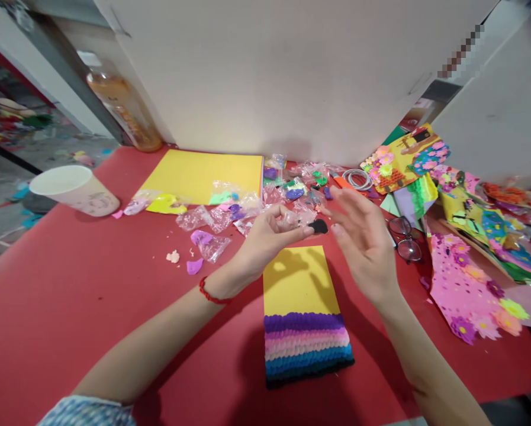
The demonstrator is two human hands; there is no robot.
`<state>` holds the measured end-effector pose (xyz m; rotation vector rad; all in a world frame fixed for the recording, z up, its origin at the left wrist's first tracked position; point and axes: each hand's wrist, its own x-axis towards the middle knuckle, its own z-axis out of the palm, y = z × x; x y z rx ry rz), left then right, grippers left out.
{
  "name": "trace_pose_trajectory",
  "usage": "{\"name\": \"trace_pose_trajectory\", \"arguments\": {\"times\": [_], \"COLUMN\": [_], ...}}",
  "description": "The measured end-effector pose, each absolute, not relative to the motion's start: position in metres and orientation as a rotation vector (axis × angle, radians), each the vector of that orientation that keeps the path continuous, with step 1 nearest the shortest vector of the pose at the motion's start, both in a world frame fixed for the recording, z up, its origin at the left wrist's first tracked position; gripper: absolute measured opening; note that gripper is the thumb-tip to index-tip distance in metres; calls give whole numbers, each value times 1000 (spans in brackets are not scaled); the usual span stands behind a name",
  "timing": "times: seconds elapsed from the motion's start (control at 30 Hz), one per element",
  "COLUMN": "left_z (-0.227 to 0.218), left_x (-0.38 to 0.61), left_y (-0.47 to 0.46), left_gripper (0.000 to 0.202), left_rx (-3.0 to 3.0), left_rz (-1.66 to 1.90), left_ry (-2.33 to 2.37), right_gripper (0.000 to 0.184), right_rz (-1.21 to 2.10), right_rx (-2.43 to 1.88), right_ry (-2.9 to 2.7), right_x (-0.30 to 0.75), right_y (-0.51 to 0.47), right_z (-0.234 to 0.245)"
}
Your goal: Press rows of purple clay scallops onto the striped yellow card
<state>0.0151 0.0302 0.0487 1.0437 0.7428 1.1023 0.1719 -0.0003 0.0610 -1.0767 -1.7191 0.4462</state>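
Pinched between the thumb and fingers of my left hand point(272, 236) is a small flat piece of black clay point(319, 226). My right hand point(365, 245) hovers just to the right of it, fingers apart and nothing in them. Below both hands a yellow card point(298, 281) lies on the red table. Its lower part is covered by wavy rows of clay point(307, 343) in purple, pink, cream, blue and dark tones. The upper part of the card is bare yellow, with the shadows of my hands on it.
Clay in plastic wrappers point(296, 192) is strewn behind my hands. A yellow sheet point(203, 171), a paper cup point(76, 189) and a bottle point(123, 106) are at the left. Glasses point(405, 239), a coiled cable point(357, 179) and decorated clay cards point(473, 290) lie right.
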Motion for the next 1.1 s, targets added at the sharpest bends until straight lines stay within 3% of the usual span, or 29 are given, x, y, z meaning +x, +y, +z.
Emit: {"name": "trace_pose_trajectory", "arguments": {"times": [0.13, 0.23, 0.63, 0.73, 0.9, 1.1], "left_z": [50, 54, 48, 52, 64, 64], "left_x": [14, 15, 16, 14, 11, 11], "left_y": [28, 26, 17, 18, 21, 20], "left_gripper": [35, 35, 29, 29, 30, 31], "left_rx": [1175, 1226, 1518, 1507, 1354, 1346], "left_rz": [1124, 1178, 1465, 1445, 1351, 1311], "left_ry": [814, 864, 1001, 1004, 976, 974], "right_gripper": [4, 5, 11, 10, 11, 22], "right_rz": [355, 349, -428, -197, 576, 863], "right_rx": [-1162, -1185, -1226, -1219, -1158, -1070], "right_ry": [-1542, -1559, -1874, -1819, -1523, -1353], "right_x": [178, 179, 160, 162, 172, 176], "right_y": [2, 0, -3, -5, -4, 1], "right_z": [64, 65, 59, 63, 68, 60]}}
